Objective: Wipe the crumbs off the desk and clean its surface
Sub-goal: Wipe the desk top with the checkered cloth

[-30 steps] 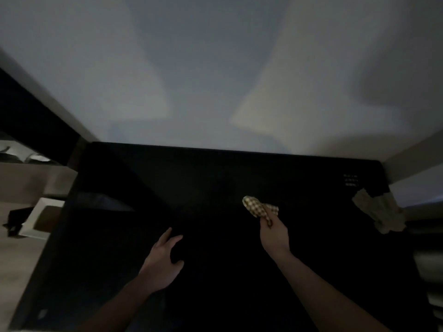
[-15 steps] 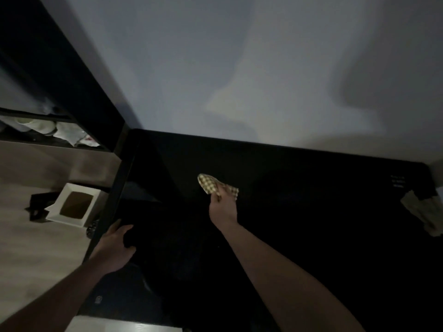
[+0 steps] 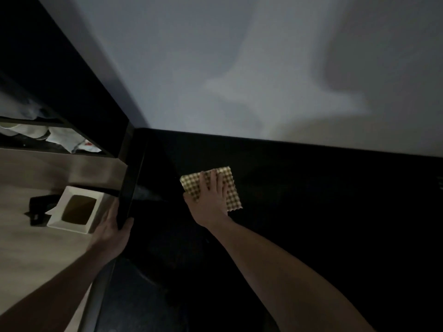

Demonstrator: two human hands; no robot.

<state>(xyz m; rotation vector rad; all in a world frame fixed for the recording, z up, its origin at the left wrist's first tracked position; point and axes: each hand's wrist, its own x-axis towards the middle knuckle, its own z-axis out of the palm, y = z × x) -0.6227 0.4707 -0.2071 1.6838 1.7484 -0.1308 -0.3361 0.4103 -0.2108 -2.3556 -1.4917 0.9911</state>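
Note:
The black desk (image 3: pixel 311 212) fills the lower right of the dim view, its back edge against a pale wall. A checked yellow cloth (image 3: pixel 231 188) lies spread flat on the desk near the back left corner. My right hand (image 3: pixel 211 202) presses down on the cloth with its fingers spread over it. My left hand (image 3: pixel 112 228) grips the desk's left edge, thumb on top and fingers wrapped under. No crumbs can be made out on the dark surface.
A white square bin (image 3: pixel 76 209) with a brown inside stands on the floor left of the desk, a dark object (image 3: pixel 38 209) beside it. A dark shelf (image 3: pixel 55 140) holding pale cloth items is at the far left.
The bunched cloth has been laid out flat under my right palm, further left on the desk. My left hand went from the desk top to gripping the left edge. The view swung left.

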